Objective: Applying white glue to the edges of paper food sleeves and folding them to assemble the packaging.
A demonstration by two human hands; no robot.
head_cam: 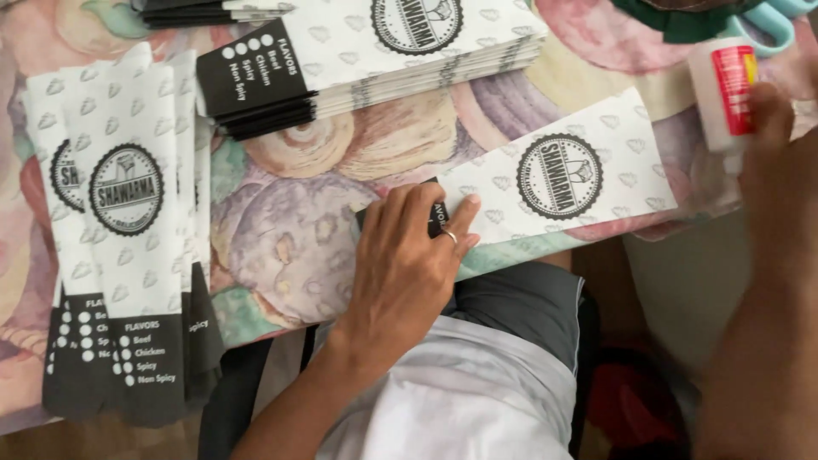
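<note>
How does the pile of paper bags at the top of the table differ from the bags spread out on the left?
The top pile is thick and neatly squared; the left bags are few and fanned out, overlapping. The top pile lies crosswise with its black end to the left; the left bags run lengthwise with black ends toward the person. Both are white with a round black emblem and a black end band.

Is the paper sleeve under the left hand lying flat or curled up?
Flat. The paper sleeve lies spread on the table, its dark end pressed down by the left hand.
</note>
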